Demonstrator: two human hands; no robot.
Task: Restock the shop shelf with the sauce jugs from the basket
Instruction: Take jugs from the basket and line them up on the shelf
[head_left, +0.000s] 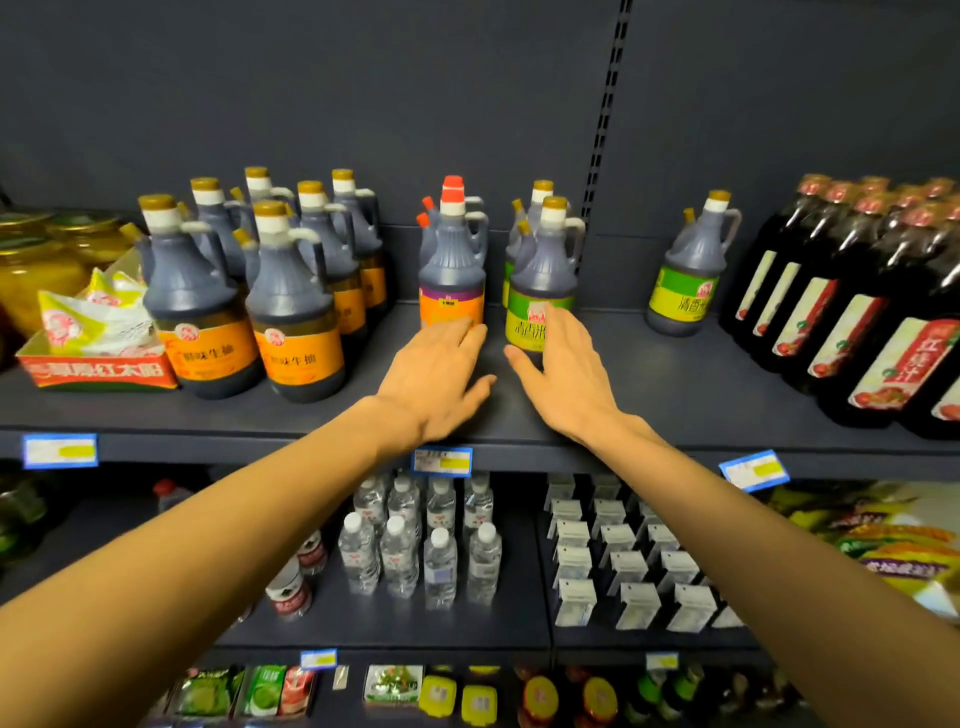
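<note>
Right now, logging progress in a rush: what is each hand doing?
Left hand: open, fingers straight, tips at the red-capped jug, holding nothing.
Right hand: open, fingers straight against the green-label jug, not gripping it.

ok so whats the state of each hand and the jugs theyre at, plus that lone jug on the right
left hand: open, fingertips at the base of the red-capped jug
right hand: open, fingers against the green-label jug
red-capped jug: upright, capped, on the shelf
green-label jug: upright, capped, on the shelf
lone green-label jug: upright, capped, standing apart
shelf: partly stocked
</note>
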